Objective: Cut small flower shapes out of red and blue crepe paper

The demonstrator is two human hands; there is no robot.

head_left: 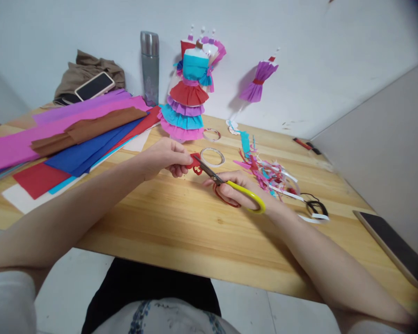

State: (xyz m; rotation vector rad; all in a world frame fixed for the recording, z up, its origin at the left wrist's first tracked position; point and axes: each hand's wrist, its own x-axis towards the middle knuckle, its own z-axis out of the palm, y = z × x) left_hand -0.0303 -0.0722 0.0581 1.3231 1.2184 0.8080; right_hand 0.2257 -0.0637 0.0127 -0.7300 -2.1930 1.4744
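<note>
"Where are the hands working?"

"Over the middle of the light wooden counter [153,227]. The left hand [169,157] is pinching a small red paper piece [195,160], its fingers closing firmly on it. The right hand [238,188] is gripping dark-bladed scissors with yellow and red handles [211,173], its fingers curling round the handles, and the blades are meeting the paper."

"How are the edges looking?"

"The front edge is running beneath both forearms. Bare wood is lying open between the hands and that edge, and more is stretching rightward."

"What's crowding them?"

"On the left, a spread of pink, purple, brown, blue, red and white paper sheets [94,144] is reaching near the left forearm. Behind it, a pale-rimmed black phone [95,86] is resting on crumpled brown cloth [90,69]. A grey metal flask [150,69] is standing upright beside a tiered teal, red, purple and pink paper dress [195,93]. Two tape rings [212,157] are lying beyond the hands. Farther right, a purple paper dress with a red belt [259,81] is leaning near the wall, and tangled coloured paper scraps [264,174] are sitting just beyond the right hand. A dark flat device [393,241] is lying at the far right."

"And the room?"

"A white wall [104,28] is rising behind; pale floor tiles [245,301] are showing below."
</note>
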